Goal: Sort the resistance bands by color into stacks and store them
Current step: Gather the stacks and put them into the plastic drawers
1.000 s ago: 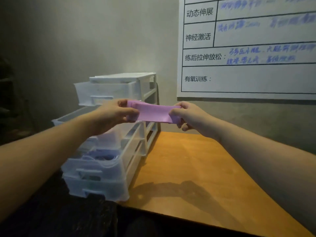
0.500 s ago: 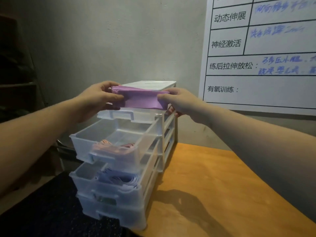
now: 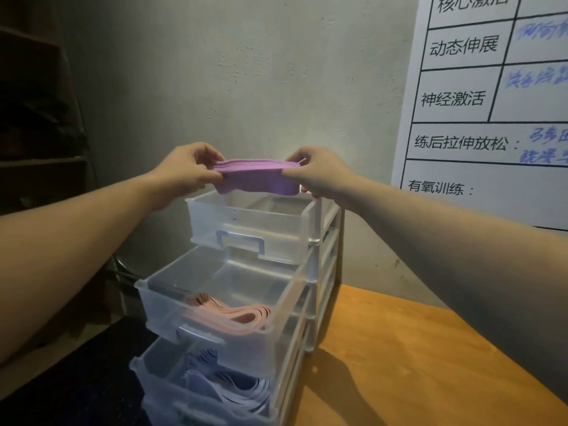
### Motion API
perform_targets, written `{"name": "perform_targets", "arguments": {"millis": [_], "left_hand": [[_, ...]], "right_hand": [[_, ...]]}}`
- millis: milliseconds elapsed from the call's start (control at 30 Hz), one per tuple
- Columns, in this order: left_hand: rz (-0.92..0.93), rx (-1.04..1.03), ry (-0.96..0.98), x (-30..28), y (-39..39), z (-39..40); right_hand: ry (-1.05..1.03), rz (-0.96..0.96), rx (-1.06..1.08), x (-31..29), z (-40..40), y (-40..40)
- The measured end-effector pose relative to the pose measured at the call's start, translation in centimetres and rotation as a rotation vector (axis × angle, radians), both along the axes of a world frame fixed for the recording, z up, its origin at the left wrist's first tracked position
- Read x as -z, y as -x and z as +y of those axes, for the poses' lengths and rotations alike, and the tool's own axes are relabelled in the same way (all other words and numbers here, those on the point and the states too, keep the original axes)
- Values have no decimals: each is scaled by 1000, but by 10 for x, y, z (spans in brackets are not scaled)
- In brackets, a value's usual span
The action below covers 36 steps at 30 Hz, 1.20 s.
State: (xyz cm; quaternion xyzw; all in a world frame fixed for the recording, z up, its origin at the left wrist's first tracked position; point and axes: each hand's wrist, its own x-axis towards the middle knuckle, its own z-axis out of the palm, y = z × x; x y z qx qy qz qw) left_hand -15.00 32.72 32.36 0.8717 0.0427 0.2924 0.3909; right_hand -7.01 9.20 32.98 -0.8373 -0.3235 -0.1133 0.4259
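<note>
Both hands hold one stack of purple bands point(image 3: 256, 176) stretched flat between them: the left hand point(image 3: 184, 172) pinches its left end, the right hand point(image 3: 316, 176) pinches its right end, thumbs on the near side and fingers curled over the top. The stack hangs in the air just above the top drawer point(image 3: 246, 229) of a clear plastic drawer unit point(image 3: 322, 272), its lower edge near the drawer's front rim but, as far as I can tell, not resting on it

That drawer is pulled partly out and looks bare inside. The second drawer point(image 3: 172, 305), pulled further out, holds pink bands point(image 3: 233, 315); the third drawer point(image 3: 144, 370) below holds pale blue bands point(image 3: 227, 385). The unit stands at the left edge of the wooden worktop point(image 3: 415, 348), against a grey wall with a printed chart point(image 3: 491, 118) to the right

Judging by this, two colours are already stored and the step in hand is putting away the purple stack, so the task seems close to done. The next move calls for lowering the stack level into the top drawer, letting the tension off so the bands lie flat inside the walls, and only then letting go with both hands. The opening is shorter than in the drawers below, so the stack may need to go in towards the back. After that the drawers would want pushing shut
</note>
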Motion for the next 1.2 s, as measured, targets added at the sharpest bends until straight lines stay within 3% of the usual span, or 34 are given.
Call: {"name": "perform_targets", "arguments": {"millis": [133, 267, 467, 733, 900, 1033, 1200], "left_hand": [[161, -32, -159, 5, -17, 17], [335, 50, -259, 10, -30, 20], [314, 43, -338, 16, -44, 16], [500, -10, -492, 20, -43, 2], [412, 59, -501, 22, -33, -1], [170, 91, -391, 32, -19, 3], [-93, -49, -389, 56, 7, 10]], "right_hand": [[215, 71, -38, 10, 8, -13], [393, -16, -24, 14, 14, -19], [497, -58, 17, 20, 20, -22], [737, -143, 54, 21, 27, -18], [568, -120, -10, 26, 15, -20], [320, -124, -137, 40, -1, -15], [195, -345, -119, 70, -28, -13]]}}
